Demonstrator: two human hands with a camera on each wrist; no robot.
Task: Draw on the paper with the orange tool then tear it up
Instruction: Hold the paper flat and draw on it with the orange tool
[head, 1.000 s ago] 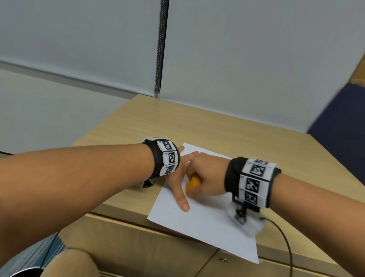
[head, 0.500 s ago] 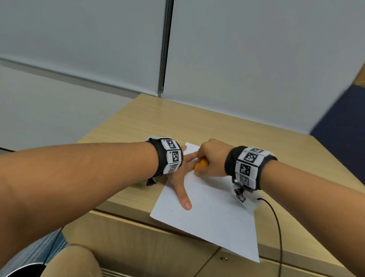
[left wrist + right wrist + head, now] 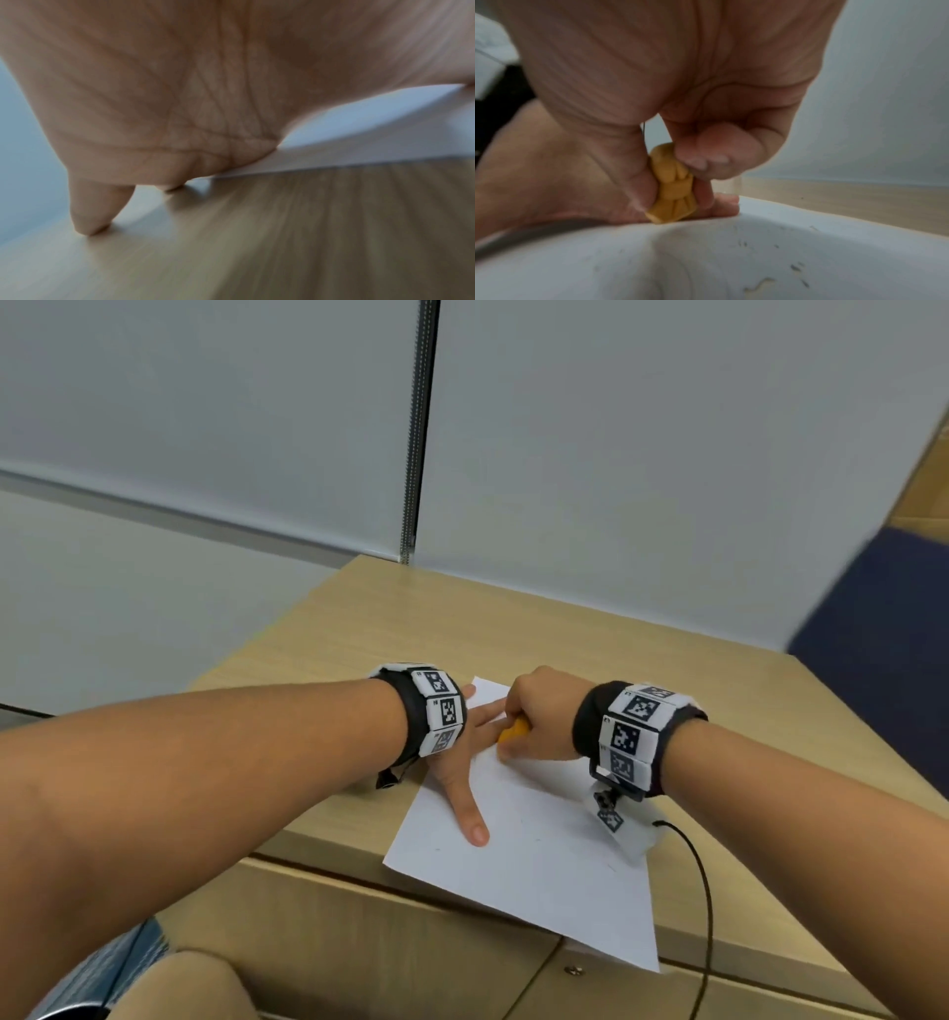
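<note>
A white sheet of paper (image 3: 539, 855) lies on the wooden desk (image 3: 513, 629), its near corner hanging over the front edge. My left hand (image 3: 457, 762) lies flat on the sheet's left side with fingers spread, the thumb pointing toward me. My right hand (image 3: 539, 716) grips a small orange tool (image 3: 513, 729) between thumb and curled fingers near the sheet's far corner. In the right wrist view the ribbed orange tool (image 3: 672, 186) stands with its lower end on the paper (image 3: 706, 263), which shows faint marks. The left wrist view shows the palm (image 3: 180, 91) over the paper's edge (image 3: 359, 142).
A grey partition wall (image 3: 616, 480) rises along the desk's far edge. A dark blue chair back (image 3: 883, 660) stands at the right. A black cable (image 3: 703, 891) runs from my right wristband over the front edge. Drawer fronts (image 3: 359, 942) sit below the desk.
My right hand carried the orange tool from the sheet's middle up to its far corner and now sits slightly nearer than half a second ago. The left hand stayed flat on the paper.
</note>
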